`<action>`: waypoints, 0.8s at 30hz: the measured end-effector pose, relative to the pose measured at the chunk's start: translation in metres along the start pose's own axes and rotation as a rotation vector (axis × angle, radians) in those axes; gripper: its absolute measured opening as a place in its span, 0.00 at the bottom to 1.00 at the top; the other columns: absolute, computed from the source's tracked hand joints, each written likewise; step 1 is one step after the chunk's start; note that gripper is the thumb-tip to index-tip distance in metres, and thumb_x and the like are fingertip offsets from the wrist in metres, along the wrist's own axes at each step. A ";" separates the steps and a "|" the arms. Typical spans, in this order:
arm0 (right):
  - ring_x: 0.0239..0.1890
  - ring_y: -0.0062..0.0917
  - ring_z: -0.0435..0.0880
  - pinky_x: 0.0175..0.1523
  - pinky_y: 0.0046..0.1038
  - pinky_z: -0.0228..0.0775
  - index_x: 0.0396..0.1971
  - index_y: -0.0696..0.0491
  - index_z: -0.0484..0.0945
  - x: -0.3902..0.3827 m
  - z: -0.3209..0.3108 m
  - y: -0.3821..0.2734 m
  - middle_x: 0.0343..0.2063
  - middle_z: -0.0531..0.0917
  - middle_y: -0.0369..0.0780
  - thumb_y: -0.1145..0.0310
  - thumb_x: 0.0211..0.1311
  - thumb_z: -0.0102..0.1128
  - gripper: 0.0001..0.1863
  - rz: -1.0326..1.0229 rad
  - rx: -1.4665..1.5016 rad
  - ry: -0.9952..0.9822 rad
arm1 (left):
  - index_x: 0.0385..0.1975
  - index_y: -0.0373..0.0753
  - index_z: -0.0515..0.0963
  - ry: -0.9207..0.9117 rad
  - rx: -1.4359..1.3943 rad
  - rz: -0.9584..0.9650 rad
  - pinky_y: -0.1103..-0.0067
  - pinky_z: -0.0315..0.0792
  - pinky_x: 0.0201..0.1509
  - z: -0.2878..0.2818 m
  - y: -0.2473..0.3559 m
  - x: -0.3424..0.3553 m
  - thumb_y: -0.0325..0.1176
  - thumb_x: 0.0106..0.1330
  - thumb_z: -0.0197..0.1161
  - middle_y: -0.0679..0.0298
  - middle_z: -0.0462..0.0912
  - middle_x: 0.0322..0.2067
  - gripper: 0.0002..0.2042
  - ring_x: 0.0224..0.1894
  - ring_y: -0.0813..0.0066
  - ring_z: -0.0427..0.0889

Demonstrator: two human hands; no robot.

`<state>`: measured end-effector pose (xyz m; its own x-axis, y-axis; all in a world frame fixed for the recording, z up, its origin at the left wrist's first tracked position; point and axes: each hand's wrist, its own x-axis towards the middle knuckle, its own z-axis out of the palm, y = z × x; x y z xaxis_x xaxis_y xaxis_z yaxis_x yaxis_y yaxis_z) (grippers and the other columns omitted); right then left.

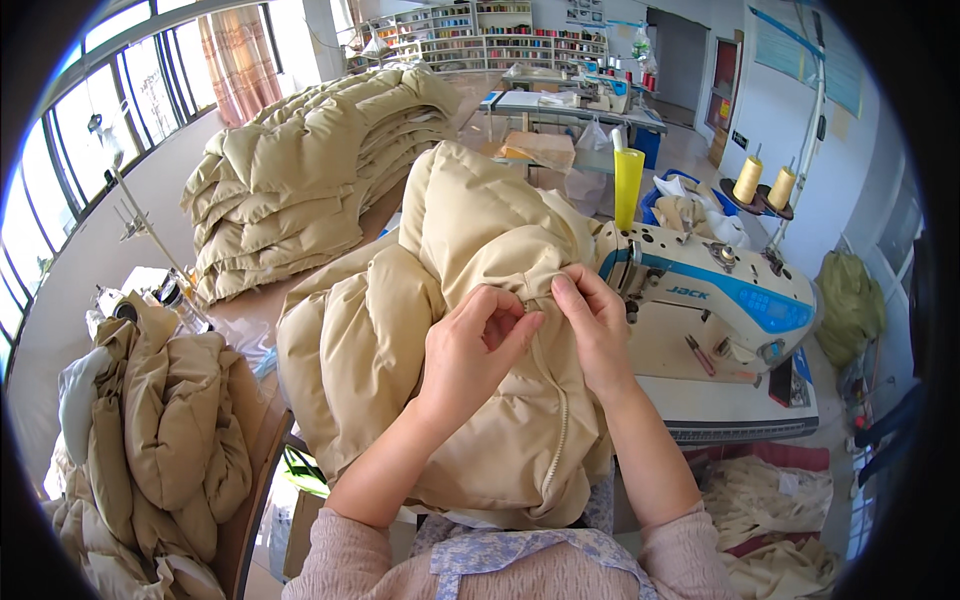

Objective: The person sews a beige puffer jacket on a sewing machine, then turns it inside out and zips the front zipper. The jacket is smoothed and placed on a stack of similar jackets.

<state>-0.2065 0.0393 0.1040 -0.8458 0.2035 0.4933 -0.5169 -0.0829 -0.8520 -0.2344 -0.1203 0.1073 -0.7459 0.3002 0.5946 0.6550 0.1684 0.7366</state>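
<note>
A beige padded jacket (pixel 370 320) lies bunched in front of me, partly against the sewing machine (pixel 700 290). A zipper (pixel 560 440) curves down its front toward my lap. My left hand (pixel 480 345) is closed in a pinch at the jacket's edge near the zipper's upper end, its fingertips curled together. Close beside it, my right hand (pixel 597 325) grips the same edge, thumb on top of the cloth and fingers mostly behind it. Whether the left fingertips also hold some small thing is too small to tell.
Stacked beige padded jackets (pixel 290 170) stand at the far left; more padded pieces (pixel 180 430) lie at the near left. Thread cones (pixel 748 180) and a yellow holder (pixel 627 190) rise by the machine. Scissors-like snips (pixel 700 355) rest on it. Fabric pieces (pixel 765 505) fill a bin below right.
</note>
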 end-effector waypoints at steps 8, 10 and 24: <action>0.29 0.05 0.66 0.34 0.13 0.58 0.31 0.54 0.76 0.009 0.000 0.003 0.25 0.73 0.24 0.65 0.73 0.59 0.10 -0.002 0.018 0.169 | 0.31 0.34 0.74 0.027 -0.067 0.343 0.82 0.72 0.29 0.005 -0.015 -0.013 0.26 0.65 0.69 0.65 0.78 0.28 0.08 0.25 0.82 0.76; 0.30 0.05 0.66 0.35 0.13 0.58 0.32 0.53 0.76 0.008 -0.001 0.004 0.27 0.74 0.24 0.65 0.73 0.59 0.09 0.084 0.170 0.170 | 0.32 0.34 0.74 0.058 -0.108 0.331 0.82 0.72 0.29 0.005 -0.016 -0.015 0.26 0.66 0.68 0.66 0.77 0.28 0.08 0.26 0.83 0.76; 0.27 0.08 0.68 0.29 0.17 0.59 0.36 0.59 0.81 0.004 -0.004 -0.009 0.24 0.76 0.28 0.55 0.66 0.67 0.19 0.139 -0.418 -0.150 | 0.36 0.33 0.74 -0.085 -0.109 0.216 0.81 0.75 0.33 -0.008 -0.020 -0.016 0.22 0.67 0.64 0.62 0.78 0.33 0.05 0.31 0.79 0.79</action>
<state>-0.2050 0.0445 0.1132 -0.9291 0.0720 0.3627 -0.3253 0.3074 -0.8943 -0.2362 -0.1359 0.0853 -0.5743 0.3967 0.7161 0.7776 -0.0090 0.6287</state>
